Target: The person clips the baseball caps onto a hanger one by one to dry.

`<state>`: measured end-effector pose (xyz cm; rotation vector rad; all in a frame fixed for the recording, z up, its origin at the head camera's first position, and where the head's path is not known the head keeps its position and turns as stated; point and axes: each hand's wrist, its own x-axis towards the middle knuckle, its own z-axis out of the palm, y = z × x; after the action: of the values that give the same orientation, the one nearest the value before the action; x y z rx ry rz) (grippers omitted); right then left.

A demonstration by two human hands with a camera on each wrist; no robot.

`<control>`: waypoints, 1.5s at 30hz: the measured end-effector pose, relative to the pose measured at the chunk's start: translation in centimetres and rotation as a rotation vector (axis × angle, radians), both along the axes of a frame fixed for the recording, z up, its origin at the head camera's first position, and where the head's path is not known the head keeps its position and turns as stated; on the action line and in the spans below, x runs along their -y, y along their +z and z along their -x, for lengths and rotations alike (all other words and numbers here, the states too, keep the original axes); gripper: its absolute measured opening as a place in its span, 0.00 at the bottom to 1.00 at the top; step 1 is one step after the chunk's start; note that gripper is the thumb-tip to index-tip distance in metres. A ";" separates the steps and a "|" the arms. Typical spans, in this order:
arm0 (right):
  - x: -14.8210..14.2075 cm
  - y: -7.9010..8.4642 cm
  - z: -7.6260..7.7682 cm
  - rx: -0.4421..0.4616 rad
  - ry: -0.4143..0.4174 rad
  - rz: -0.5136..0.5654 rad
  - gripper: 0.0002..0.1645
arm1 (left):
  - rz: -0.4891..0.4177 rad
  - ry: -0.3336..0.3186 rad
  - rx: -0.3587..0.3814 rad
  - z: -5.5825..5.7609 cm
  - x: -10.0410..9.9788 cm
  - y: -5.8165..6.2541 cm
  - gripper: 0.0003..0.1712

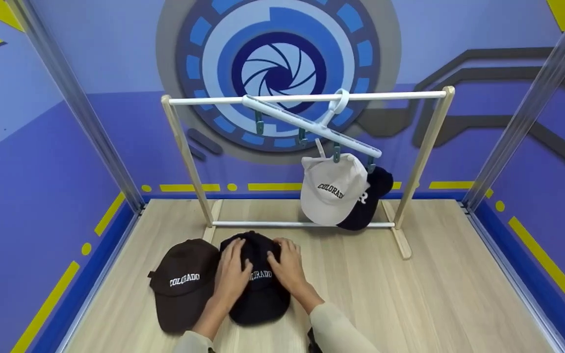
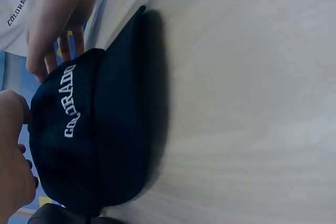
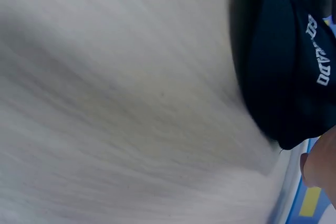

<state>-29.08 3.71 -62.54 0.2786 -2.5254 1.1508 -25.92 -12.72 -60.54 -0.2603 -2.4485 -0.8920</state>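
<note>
Left hand (image 1: 232, 274) and right hand (image 1: 290, 264) on the black cap (image 1: 261, 305), in front of the rack (image 1: 424, 157).
Both rest on the crown, thumbs spread wide from the fingers; how firmly they press, I cannot tell. The cap sits on the tabletop (image 1: 449, 294) before the rack's left half, as does the brown cap (image 1: 179, 309). The step in hand looks like taking hold of the black cap; the next move would call for an even pinch from both sides.
</note>
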 end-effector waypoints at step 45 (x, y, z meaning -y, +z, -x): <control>1.1 0.7 1.5 0.163 0.030 -0.106 0.24 | 0.045 0.039 0.152 4.8 1.4 -1.2 0.15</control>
<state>-30.54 2.60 -61.85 0.2600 -2.7390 1.0929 -30.74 -14.11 -61.75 -0.1658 -2.6068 -0.8692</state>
